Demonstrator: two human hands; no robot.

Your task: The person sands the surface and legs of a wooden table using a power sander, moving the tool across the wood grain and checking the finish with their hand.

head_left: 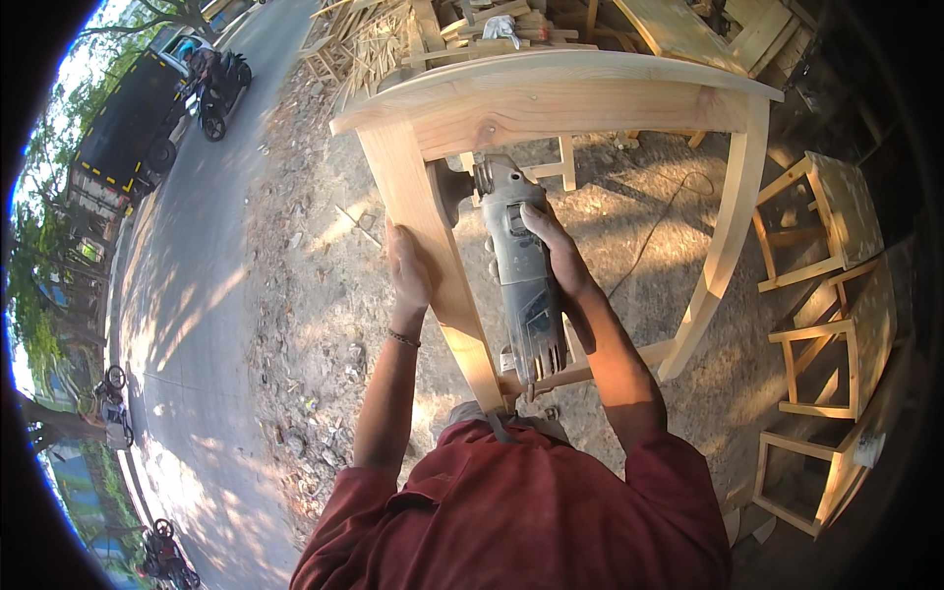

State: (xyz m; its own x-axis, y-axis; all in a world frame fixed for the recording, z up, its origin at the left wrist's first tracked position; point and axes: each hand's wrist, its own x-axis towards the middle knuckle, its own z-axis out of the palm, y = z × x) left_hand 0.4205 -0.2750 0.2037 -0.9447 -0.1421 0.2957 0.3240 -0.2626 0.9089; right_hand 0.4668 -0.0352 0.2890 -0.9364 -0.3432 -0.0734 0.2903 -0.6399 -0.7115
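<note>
A pale unfinished wooden table stands in front of me on bare ground. My left hand lies flat against its near left leg, gripping the leg's edge. My right hand is closed round the grey body of an angle grinder. The grinder's head sits against the inner side of that leg, just under the tabletop. Its cable runs back toward my waist.
Several unfinished wooden stools stand at the right. A pile of timber offcuts lies behind the table. A paved road runs along the left, with a dark truck and parked motorcycles. A power cord trails across the dirt.
</note>
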